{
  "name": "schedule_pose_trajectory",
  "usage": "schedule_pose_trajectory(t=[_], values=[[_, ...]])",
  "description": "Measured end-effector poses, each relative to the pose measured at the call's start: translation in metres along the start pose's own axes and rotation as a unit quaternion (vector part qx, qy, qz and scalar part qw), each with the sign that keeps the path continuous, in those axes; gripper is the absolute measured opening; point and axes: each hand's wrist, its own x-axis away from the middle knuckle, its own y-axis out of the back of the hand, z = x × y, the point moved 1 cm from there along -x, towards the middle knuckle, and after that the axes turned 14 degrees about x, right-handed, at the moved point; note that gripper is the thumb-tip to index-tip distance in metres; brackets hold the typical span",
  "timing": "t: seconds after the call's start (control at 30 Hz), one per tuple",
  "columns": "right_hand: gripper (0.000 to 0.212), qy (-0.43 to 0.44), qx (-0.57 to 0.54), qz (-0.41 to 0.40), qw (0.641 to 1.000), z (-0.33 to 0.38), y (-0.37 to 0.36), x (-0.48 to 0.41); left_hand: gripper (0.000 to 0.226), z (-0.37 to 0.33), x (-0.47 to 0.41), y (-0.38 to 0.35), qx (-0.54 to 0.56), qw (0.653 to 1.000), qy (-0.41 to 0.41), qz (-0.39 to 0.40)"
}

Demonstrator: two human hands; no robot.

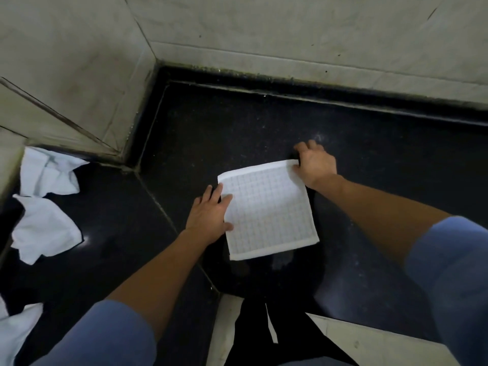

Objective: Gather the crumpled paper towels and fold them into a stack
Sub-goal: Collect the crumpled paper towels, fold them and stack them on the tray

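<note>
Flattening one towel before the fold

Pressing down comes first. Our left hand (211, 216) lies flat, fingers spread, on the left edge of the flattened towel (269, 210), holding nothing, simply pinning it. Our right hand (315, 163) has its grip closed on the far right corner, thumb and fingers pinching the white border. The towel lies square on the dark table (237, 133), near its middle, in front of us.

To fold it well, we judge we should keep the left palm down as an anchor, lift the pinched corner, and carry it to the opposite edge so the borders meet before we crease. Letting the left hand slide would probably skew the sheet.

Three more wait well apart, to the left: one crumpled towel (48, 175) by the wall, a second crumpled towel (45, 228) just below it, and a third piece (15, 331) at the lower left corner, cut off by the frame.

The table is black, speckled and glossy, showing a faint smear near the towel's lower edge. Pale tiled walls (290, 30) enclose it at the back and left, with grimy joints.
</note>
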Motion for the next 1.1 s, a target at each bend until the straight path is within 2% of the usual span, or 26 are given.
schedule_pose_trajectory(t=[0.1,0.17,0.23,0.3,0.37,0.57,0.7,0.8,0.83,0.9,0.97,1.0,1.1], values=[[0.042,0.076,-0.026,-0.052,0.995,0.004,0.013,0.047,0.045,-0.009,0.018,-0.01,0.003,0.992,-0.07,-0.105],[0.035,0.17,-0.007,0.007,0.985,0.003,0.003,0.094,0.024,-0.019,0.035,-0.029,0.043,0.979,-0.141,-0.141],[0.035,0.26,0.053,0.044,0.963,0.004,-0.015,0.144,0.015,-0.031,0.053,-0.051,0.068,0.971,-0.195,-0.118],[0.041,0.293,0.101,0.057,0.949,0.0,-0.033,0.175,0.021,-0.042,0.067,-0.07,0.064,0.971,-0.217,-0.08],[0.043,0.274,0.127,0.051,0.952,-0.004,-0.049,0.182,0.025,-0.047,0.073,-0.085,0.041,0.973,-0.22,-0.059],[0.037,0.25,0.118,-0.002,0.961,-0.003,-0.055,0.176,0.041,-0.041,0.063,-0.087,-0.019,0.978,-0.187,-0.085],[0.028,0.26,0.12,-0.042,0.957,-0.011,-0.058,0.178,0.039,-0.041,0.063,-0.076,-0.054,0.979,-0.182,-0.075],[0.016,0.269,0.096,-0.026,0.958,-0.02,-0.058,0.185,0.033,-0.038,0.073,-0.072,-0.035,0.979,-0.192,-0.061],[0.01,0.268,0.07,-0.013,0.961,-0.024,-0.056,0.188,0.024,-0.036,0.077,-0.07,-0.014,0.978,-0.199,-0.067],[0.016,0.23,-0.017,0.045,0.972,-0.033,-0.047,0.188,0.003,-0.03,0.085,-0.062,0.079,0.972,-0.201,-0.088],[0.015,0.166,-0.094,0.128,0.973,-0.043,-0.029,0.177,0.011,-0.019,0.081,-0.048,0.2,0.962,-0.164,-0.089],[0.012,0.129,-0.14,0.141,0.971,-0.048,-0.021,0.167,0.011,-0.014,0.074,-0.038,0.245,0.957,-0.138,-0.076],[0.009,0.031,-0.247,0.118,0.961,-0.055,-0.003,0.124,0.011,-0.005,0.039,-0.005,0.333,0.934,-0.069,-0.112]])
